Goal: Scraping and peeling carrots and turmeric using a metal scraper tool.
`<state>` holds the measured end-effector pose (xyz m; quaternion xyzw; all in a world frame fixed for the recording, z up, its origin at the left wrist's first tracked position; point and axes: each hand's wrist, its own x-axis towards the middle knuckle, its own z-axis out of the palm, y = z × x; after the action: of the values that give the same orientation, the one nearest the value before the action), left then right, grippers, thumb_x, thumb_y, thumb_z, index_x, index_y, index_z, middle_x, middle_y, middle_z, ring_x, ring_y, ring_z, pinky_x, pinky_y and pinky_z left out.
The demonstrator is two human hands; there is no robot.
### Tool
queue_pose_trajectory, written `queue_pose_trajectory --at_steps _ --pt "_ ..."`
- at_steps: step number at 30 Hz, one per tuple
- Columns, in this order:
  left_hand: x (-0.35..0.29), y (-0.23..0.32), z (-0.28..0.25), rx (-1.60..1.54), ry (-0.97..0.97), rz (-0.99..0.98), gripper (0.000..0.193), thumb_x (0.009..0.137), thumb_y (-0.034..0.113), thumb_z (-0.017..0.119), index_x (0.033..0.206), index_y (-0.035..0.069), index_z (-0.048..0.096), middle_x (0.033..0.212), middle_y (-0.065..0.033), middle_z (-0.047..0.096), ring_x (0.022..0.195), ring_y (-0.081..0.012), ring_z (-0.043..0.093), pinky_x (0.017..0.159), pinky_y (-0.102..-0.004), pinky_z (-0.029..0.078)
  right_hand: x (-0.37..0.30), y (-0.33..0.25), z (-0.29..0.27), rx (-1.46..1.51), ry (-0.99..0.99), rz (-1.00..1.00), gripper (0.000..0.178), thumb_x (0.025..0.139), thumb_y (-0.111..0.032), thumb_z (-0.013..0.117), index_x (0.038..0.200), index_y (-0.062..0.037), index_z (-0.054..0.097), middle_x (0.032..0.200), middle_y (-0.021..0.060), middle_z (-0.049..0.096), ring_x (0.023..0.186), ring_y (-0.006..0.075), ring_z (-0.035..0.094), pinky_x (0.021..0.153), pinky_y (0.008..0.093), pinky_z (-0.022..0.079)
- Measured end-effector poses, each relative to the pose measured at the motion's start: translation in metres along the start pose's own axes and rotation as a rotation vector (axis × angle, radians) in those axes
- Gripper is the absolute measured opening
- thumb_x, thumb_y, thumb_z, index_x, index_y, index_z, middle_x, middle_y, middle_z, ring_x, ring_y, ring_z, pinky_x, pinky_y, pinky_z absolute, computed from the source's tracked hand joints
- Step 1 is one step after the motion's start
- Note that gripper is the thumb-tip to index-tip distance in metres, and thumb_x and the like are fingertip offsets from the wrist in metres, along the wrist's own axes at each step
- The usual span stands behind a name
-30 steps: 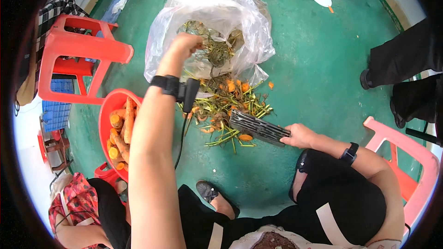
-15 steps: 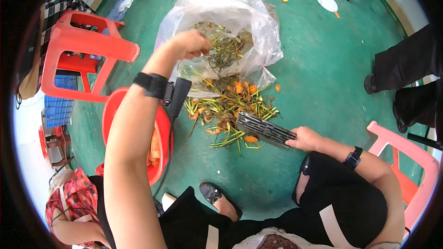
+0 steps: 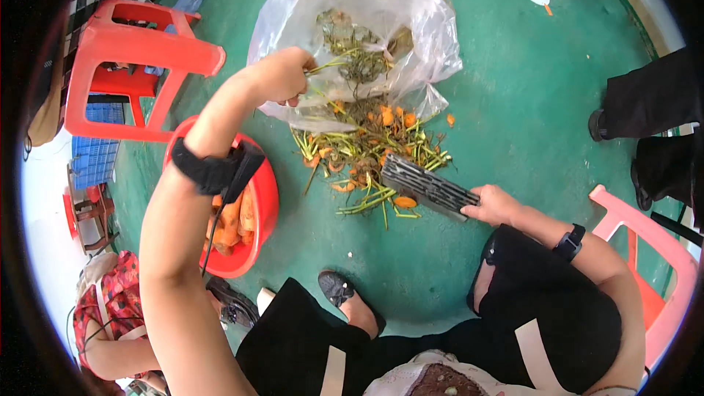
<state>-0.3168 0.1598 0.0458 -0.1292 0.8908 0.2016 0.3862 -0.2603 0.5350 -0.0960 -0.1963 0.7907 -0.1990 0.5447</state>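
Note:
My left hand is closed at the left of the mouth of a clear plastic bag, with thin green stems running from its fingers. Limp leafy greens lie inside the bag. At the bag's near edge, a pile of green stalks, dark wilted bits and orange pieces is spread on the floor. My right hand grips one end of a flat, dark, ribbed rectangular piece. Its other end rests against the right side of the pile.
A red tub of orange vegetables stands beside my left arm. A red stool is at the far left, a pink stool at the right. Another person's dark trouser legs are at the right; someone in a red patterned garment is at lower left.
My left hand has moved slightly left and down, away from the greens in the bag, with stems now stretching from its fingers. The right hand stays nearly where it was; the view has tilted slightly.

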Motion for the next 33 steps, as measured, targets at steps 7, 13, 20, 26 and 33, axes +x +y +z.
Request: queue_pose_trajectory --at_steps 7,13,20,26,33 --pt "-0.016 -0.020 0.051 -0.371 0.089 0.006 0.017 0.085 0.009 0.045 0.099 0.003 0.051 0.079 -0.0036 0.056 0.063 -0.0118 0.057 0.057 -0.0257 0.047 -0.005 -0.005 -0.007 0.041 0.028 0.028 0.038 0.073 -0.031 0.063 0.090 0.0035 0.060 0.075 0.0216 0.061 0.073 0.0327 0.061 0.068 0.0388 0.047" --pt "-0.019 -0.034 0.106 -0.965 0.046 0.042 0.017 0.089 0.018 0.047 0.098 0.004 0.049 0.085 -0.0061 0.059 0.074 -0.0132 0.057 0.064 -0.0254 0.047 -0.006 -0.005 -0.004 0.007 0.049 0.002 0.036 0.073 -0.031 0.063 0.087 0.0020 0.061 0.073 0.0203 0.061 0.070 0.0316 0.061 0.066 0.0387 0.047" --pt "-0.031 -0.053 0.142 -0.758 0.177 0.157 0.018 0.083 0.014 0.054 0.092 -0.002 0.058 0.080 -0.0031 0.060 0.072 -0.0099 0.052 0.066 -0.0241 0.042 -0.011 0.016 -0.010 0.229 0.123 -0.071 0.025 0.077 -0.025 0.063 0.082 -0.0004 0.061 0.057 0.0063 0.056 0.048 0.0115 0.048 0.047 0.0297 0.039" --pt "-0.022 -0.107 0.223 -0.468 0.251 -0.277 0.024 0.079 0.015 0.058 0.095 -0.003 0.055 0.086 -0.0116 0.058 0.079 -0.0201 0.056 0.071 -0.0311 0.045 -0.018 0.016 -0.031 0.608 0.412 0.033 0.021 0.079 -0.020 0.062 0.070 -0.0053 0.050 0.046 -0.0022 0.043 0.034 0.0070 0.037 0.032 0.0236 0.028" --pt "-0.013 -0.047 0.240 -0.135 0.487 0.059 0.057 0.072 0.023 0.065 0.116 -0.003 0.040 0.106 -0.0219 0.053 0.101 -0.0337 0.050 0.085 -0.0387 0.041 -0.015 0.039 -0.024 0.599 0.443 0.084 0.021 0.079 -0.019 0.061 0.068 -0.0064 0.048 0.049 -0.0014 0.043 0.035 0.0071 0.039 0.032 0.0235 0.030"
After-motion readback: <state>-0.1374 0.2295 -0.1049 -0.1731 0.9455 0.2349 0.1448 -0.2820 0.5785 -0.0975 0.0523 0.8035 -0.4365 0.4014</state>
